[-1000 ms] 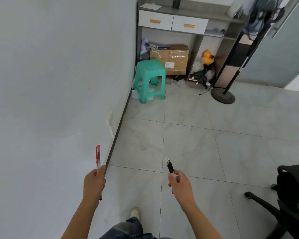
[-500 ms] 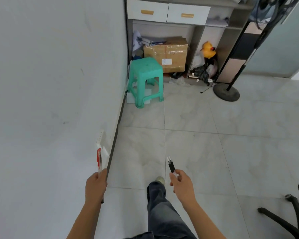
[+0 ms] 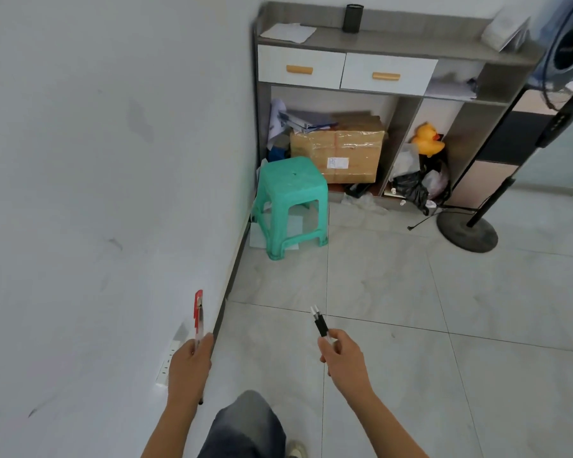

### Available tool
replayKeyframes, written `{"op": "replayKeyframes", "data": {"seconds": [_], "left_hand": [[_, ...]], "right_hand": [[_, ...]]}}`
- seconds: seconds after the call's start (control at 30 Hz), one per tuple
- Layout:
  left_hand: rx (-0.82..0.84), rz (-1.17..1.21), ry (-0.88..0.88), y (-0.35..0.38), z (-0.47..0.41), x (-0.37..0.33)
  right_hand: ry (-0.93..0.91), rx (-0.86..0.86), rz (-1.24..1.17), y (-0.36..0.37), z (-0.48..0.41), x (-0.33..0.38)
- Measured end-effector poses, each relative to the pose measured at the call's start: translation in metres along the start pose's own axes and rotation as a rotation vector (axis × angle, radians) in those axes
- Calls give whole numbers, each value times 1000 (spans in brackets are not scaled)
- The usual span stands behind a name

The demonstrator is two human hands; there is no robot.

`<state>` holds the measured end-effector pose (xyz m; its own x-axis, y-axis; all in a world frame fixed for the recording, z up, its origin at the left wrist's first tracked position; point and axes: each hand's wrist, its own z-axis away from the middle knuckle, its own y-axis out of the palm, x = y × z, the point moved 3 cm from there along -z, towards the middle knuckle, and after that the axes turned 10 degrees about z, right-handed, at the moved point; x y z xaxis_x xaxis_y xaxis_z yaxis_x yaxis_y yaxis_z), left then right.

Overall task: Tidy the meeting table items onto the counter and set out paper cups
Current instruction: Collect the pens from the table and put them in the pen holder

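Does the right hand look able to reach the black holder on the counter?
Probably not: the black holder stands on the counter across the floor, and the right hand grips black pens.

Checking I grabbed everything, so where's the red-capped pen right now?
Head view, lower left: the left hand grips the red-capped pen, cap up, close to the white wall, by the wall socket.

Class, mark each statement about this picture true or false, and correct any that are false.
1. The left hand holds a red-capped pen. True.
2. The right hand is empty. False: it pinches black pens.
3. The green stool stands on the counter. False: it stands on the floor beside the wall.
4. A yellow duck sits below the counter. True.
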<state>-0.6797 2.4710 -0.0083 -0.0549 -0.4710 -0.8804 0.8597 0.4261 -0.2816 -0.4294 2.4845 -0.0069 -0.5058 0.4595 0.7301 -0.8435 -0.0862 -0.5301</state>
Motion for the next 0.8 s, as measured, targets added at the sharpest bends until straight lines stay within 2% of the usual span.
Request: {"op": "replayKeyframes", "data": {"seconds": [0.13, 0.23, 0.53, 0.63, 0.8], "left_hand": [[-26, -21, -73, 29, -60, -5], [7, -37, -60, 58, -117, -33], [238, 23, 145, 160, -259, -198], [326, 11, 146, 198, -272, -212], [403, -49, 35, 245, -290, -202]], "right_hand": [[55, -42, 5, -6, -64, 15], [57, -60, -4, -8, -121, 45], [69, -161, -23, -34, -250, 139], [130, -156, -13, -37, -273, 138], [261, -171, -12, -52, -323, 123]]}}
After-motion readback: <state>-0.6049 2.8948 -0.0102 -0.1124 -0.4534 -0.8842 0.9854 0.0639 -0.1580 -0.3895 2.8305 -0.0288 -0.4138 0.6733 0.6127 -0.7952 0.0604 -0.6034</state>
